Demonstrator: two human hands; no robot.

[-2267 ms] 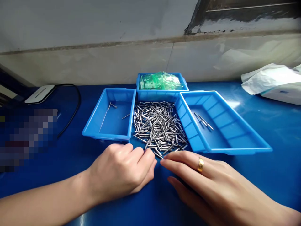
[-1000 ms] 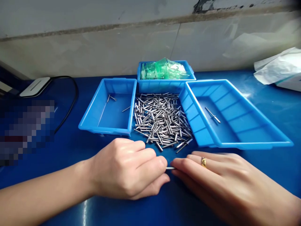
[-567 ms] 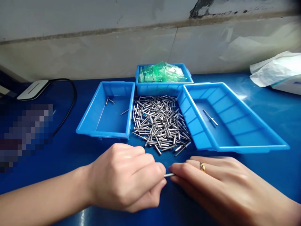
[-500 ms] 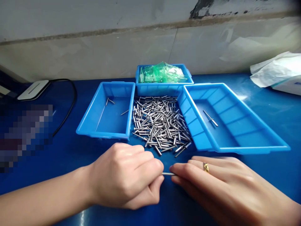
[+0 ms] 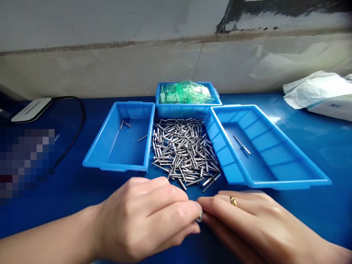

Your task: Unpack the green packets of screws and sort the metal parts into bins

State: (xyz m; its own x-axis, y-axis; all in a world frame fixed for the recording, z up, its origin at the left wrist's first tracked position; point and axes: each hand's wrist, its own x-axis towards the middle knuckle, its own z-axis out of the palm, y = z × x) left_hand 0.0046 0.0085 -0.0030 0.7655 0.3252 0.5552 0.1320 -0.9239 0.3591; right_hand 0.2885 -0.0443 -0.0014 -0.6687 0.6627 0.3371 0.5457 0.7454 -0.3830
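My left hand (image 5: 154, 216) is closed in a pinch, thumb beneath the bent fingers, on a screw (image 5: 199, 217). Only its round metal end shows, in the narrow gap between both hands; the rest is hidden. From the other side my right hand (image 5: 253, 220), with a gold ring on one finger, pinches at the same screw, its fingertips meeting those of my left hand. Just beyond the hands lies a heap of screws and blind rivets (image 5: 187, 154) on the blue table (image 5: 110, 194).
A left blue bin (image 5: 118, 167) holds a few small metal pieces. One blind rivet (image 5: 242, 145) lies in the right blue bin (image 5: 291, 183). Behind the heap, another blue bin (image 5: 189, 110) contains green plastic bags (image 5: 187, 91). A black cable (image 5: 82, 117) curves at left; white wrapping (image 5: 316, 90) lies at right.
My left hand has moved right, up against my right fingertips. The threaded shaft that showed between the hands is now covered, and a round end shows. The view has tilted slightly up.
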